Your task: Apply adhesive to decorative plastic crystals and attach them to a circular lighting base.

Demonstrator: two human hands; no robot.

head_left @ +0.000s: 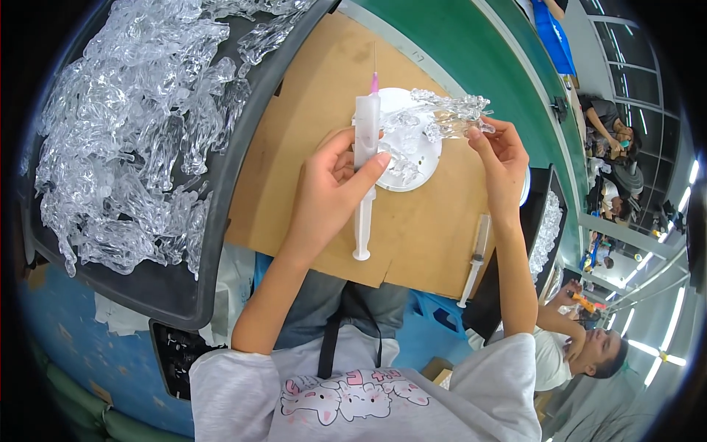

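My left hand (331, 180) is closed round a syringe (366, 136) with a milky barrel, a pink needle hub and a thin needle. The syringe stands nearly upright in view, needle pointing away from me and white plunger toward me. Between the fingertips of my right hand (504, 162) is one end of a clear plastic figure (460, 109), which stretches left over a round white dish (425, 171). More clear pieces (401, 168) show at the dish, close to my left thumb; whether they join the held figure I cannot tell.
A large black tray (210, 272) heaped with clear plastic figures (140, 118) stands at left. Brown cardboard (298, 96) covers the worktop, with a second syringe (475, 254) at its right edge. Right of that is a black bin (501, 291). A green surface (508, 88) runs behind; co-workers (556, 350) sit right.
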